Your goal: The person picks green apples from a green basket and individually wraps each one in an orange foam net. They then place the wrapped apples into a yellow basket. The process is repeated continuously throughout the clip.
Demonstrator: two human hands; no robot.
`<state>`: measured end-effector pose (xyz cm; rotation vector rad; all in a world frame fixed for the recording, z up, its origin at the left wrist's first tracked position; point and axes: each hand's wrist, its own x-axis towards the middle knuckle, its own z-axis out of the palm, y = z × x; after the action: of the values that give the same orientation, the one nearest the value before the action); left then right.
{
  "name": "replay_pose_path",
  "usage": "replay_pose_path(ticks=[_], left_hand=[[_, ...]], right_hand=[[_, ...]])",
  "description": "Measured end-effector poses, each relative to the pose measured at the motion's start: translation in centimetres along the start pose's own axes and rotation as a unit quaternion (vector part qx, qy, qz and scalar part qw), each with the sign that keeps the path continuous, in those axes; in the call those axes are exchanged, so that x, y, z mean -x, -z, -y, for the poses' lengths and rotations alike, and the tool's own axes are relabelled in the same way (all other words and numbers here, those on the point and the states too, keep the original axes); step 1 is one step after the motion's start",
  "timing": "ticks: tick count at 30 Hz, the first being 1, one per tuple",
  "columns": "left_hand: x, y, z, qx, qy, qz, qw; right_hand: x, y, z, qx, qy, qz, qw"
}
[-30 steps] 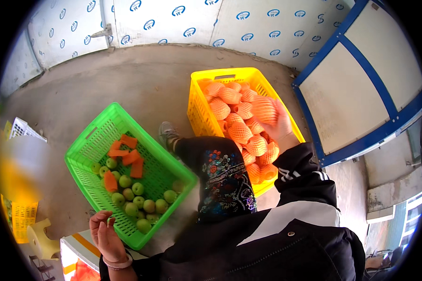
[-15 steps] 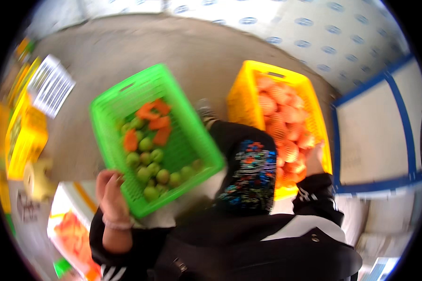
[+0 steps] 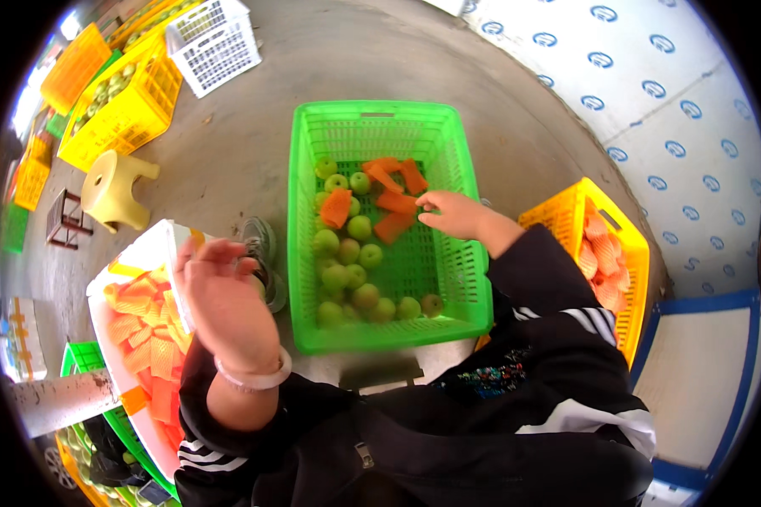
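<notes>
A green plastic crate (image 3: 473,291) stands in front of me, with green apples (image 3: 359,228) along its left side and near end. Several orange foam net sleeves (image 3: 395,201) lie on the apples and the crate floor. My right hand (image 3: 458,215) reaches over the crate's right wall, its fingertips close to the sleeves, thumb and forefinger slightly apart with nothing seen between them. My left hand (image 3: 226,291) is raised left of the crate, beside a white foam box (image 3: 101,314) filled with orange foam sleeves (image 3: 148,325). Its fingers are loosely bent and apart, holding nothing visible.
At my right stands a yellow crate (image 3: 630,245) of orange-sleeved fruit, near a blue-framed panel (image 3: 693,380). A cream stool (image 3: 114,190), a white crate (image 3: 216,51) and yellow crates of apples (image 3: 131,114) are at the far left. A pale pole (image 3: 63,401) juts in at lower left.
My view has turned left, bringing the green crate to the middle. My right hand has left the yellow crate's sleeved fruit and come over the green crate. My left hand is still beside it.
</notes>
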<state>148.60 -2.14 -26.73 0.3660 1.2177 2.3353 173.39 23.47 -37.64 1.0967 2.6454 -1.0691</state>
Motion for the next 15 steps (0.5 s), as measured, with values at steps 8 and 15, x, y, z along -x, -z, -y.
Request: replay_pose_path(ticks=[8, 15], left_hand=[[0.7, -1.2, -3.2, -0.421, -0.091, 0.525, 0.734], [1.9, -0.2, -0.2, -0.540, -0.163, 0.592, 0.576]], right_hand=[[-13.1, -20.0, -12.2, 0.055, -0.044, -0.016, 0.997], [-12.1, -25.4, -13.8, 0.098, -0.109, 0.054, 0.988]])
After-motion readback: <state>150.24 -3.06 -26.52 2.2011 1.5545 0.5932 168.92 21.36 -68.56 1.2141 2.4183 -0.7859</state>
